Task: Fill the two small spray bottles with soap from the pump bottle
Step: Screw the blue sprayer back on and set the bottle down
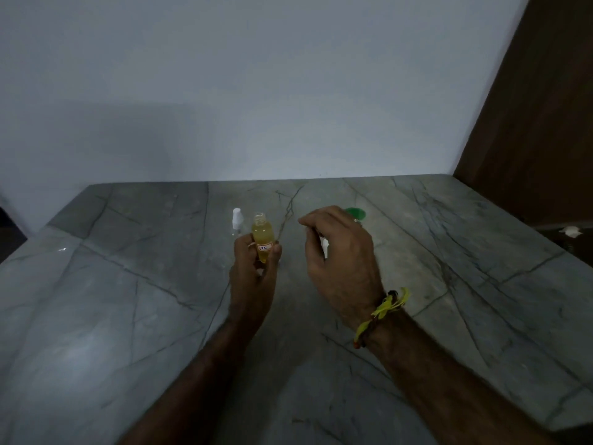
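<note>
Fingers (275,252) of left hand (253,277) wrap uncapped spray bottle (263,236) — upright.

A small clear plastic spray bottle (263,239), uncapped, full of yellow soap, stands upright above the gripping fingers.

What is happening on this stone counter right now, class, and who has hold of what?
A person stands at a grey stone counter. Their left hand holds a small open bottle upright, nearly full of yellow liquid, with no cap on it. The right hand hovers beside it, fingers curled around something white that is mostly hidden. Behind the left hand stands a white spray cap on what seems a second clear bottle. A green object peeks out behind the right hand.
</note>
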